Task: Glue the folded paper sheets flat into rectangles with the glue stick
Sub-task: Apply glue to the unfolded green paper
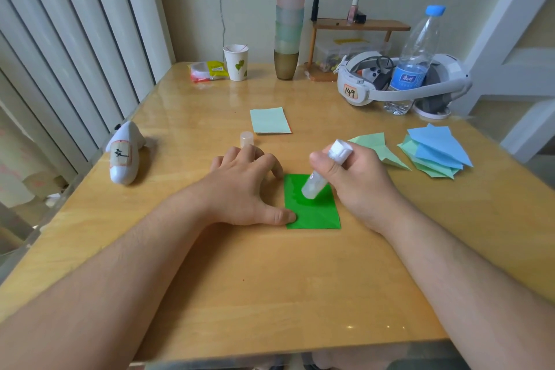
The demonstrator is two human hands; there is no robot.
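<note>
- The bright green folded sheet lies flat on the bench, just in front of the person, with a wet-looking streak of glue across its upper half.
- The right hand has its fingers clamped round the glue stick, tilted with the tip down on the green paper.
- The left hand is spread with fingers apart, the thumb pinning the sheet's near left corner.
- The glue cap stands behind the left hand; a finished pale green rectangle lies beyond it.
- Unglued folded sheets, blue and pale green, wait to the right.
- Risk, as I judge it: with only one corner pinned, a hard stroke could drag or crease the sheet; glue run over the edge would stick it to the bench.
</note>
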